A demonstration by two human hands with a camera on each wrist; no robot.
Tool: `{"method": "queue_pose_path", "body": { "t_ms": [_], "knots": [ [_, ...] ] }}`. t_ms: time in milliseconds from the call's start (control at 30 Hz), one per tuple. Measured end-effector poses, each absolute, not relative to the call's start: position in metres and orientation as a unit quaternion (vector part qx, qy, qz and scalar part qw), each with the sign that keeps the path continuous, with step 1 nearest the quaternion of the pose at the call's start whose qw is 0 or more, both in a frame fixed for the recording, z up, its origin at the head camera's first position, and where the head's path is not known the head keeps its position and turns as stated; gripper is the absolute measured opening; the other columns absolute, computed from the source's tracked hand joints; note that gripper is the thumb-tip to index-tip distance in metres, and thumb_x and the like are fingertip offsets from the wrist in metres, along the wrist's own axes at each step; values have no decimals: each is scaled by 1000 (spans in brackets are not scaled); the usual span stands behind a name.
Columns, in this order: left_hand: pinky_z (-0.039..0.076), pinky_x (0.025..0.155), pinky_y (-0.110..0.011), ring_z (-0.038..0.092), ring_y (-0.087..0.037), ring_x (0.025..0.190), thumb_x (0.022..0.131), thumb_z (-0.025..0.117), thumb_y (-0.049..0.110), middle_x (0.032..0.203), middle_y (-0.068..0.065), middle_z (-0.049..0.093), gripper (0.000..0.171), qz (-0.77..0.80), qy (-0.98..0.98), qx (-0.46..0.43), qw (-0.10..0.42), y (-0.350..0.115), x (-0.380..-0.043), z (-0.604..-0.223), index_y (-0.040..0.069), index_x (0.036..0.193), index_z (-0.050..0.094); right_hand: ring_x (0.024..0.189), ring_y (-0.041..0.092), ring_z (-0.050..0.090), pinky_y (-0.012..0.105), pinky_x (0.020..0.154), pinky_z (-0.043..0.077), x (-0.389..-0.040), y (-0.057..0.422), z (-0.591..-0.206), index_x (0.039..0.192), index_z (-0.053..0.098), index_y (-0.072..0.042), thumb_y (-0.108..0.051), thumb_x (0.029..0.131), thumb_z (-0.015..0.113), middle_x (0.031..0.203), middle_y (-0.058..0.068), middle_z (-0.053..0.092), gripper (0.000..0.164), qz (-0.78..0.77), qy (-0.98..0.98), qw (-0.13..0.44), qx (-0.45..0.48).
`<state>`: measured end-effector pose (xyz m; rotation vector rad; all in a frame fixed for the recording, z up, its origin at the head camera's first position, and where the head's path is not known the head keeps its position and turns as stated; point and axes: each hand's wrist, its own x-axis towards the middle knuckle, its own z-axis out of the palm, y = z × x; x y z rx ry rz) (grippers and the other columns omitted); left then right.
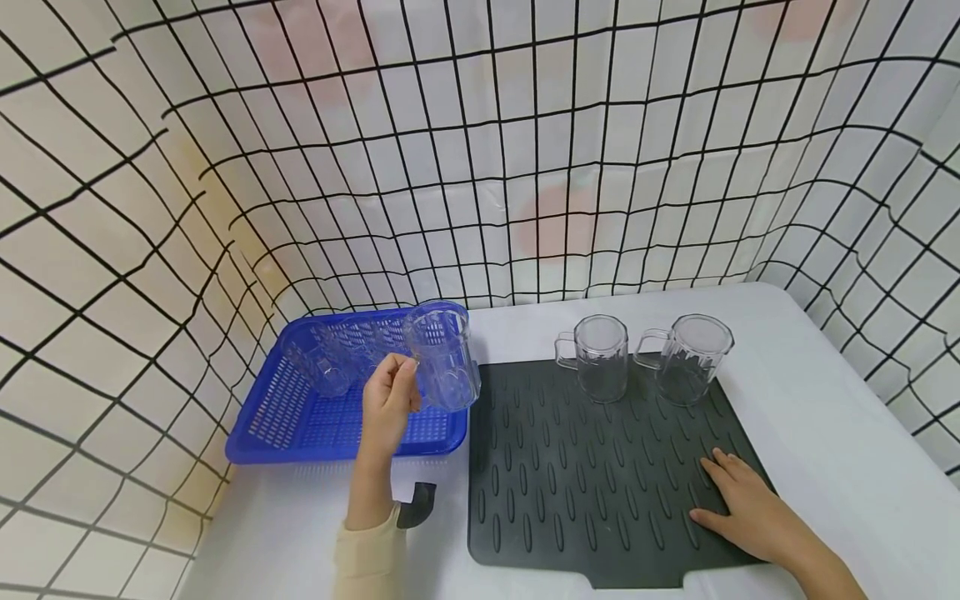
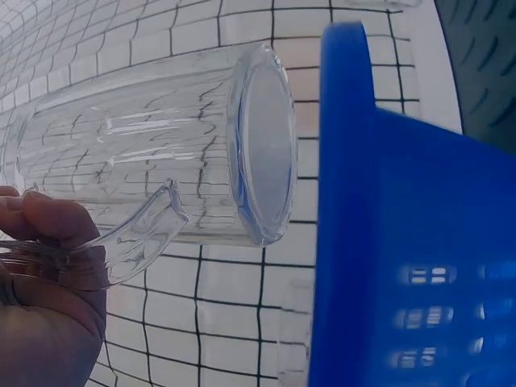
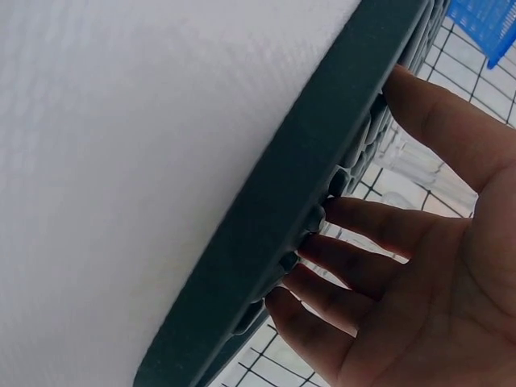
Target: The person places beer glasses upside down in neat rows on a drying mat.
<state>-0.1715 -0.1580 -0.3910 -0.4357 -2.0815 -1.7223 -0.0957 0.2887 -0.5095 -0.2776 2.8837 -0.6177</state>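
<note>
My left hand (image 1: pixel 390 398) grips the handle of a clear glass mug (image 1: pixel 447 358), held above the right side of a blue plastic basket (image 1: pixel 345 452). In the left wrist view the mug (image 2: pixel 145 145) shows its thick round base, and the fingers wrap its handle (image 2: pixel 149 238). More clear glass mugs (image 1: pixel 327 367) lie in the basket behind the hand. On the dark grey ridged mat (image 1: pixel 555 492), my right hand (image 1: pixel 753 512) rests near the right edge with fingers spread; its fingertips touch the ridges in the right wrist view.
Two glass mugs, one (image 1: pixel 602 358) and another to its right (image 1: pixel 693 360), stand at the mat's back edge with handles to the left. A black wire grid (image 1: pixel 536 158) encloses the back and sides of the white table (image 1: pixel 517 333). The basket stands against the mat's left edge.
</note>
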Motion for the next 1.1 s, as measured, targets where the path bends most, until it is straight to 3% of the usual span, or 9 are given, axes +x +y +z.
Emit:
{"method": "queue_pose_path", "body": {
  "t_ms": [467,667,933,1100],
  "knots": [
    [34,46,-23,40,-10,51,100,45,1,59,-5,44,20,-582,-765,-213,174,-140,-164,-391,-2,82,51,126,62,26,72,96,27,-96,288,-507,132,43,19,-45,78,77,140,44,30,90,-208,969,96,-94],
    [33,49,-23,40,-21,53,100,44,-2,64,-12,46,20,-580,-764,-245,141,-134,-162,-396,0,81,50,126,62,26,72,96,28,-96,289,-508,132,43,19,-45,78,77,140,44,30,90,-206,969,95,-94],
    [37,52,-24,45,-33,59,101,45,3,67,-7,48,19,-587,-764,-256,77,-125,-159,-395,1,83,52,126,62,26,72,96,28,-95,289,-509,132,43,18,-45,78,77,140,44,30,90,-208,969,95,-94],
    [37,52,-24,45,-28,58,101,44,3,67,-8,48,20,-590,-760,-265,68,-122,-160,-398,1,83,51,127,61,26,72,96,28,-94,289,-507,133,43,17,-45,79,76,141,43,29,89,-208,969,96,-90]
  ]
}}
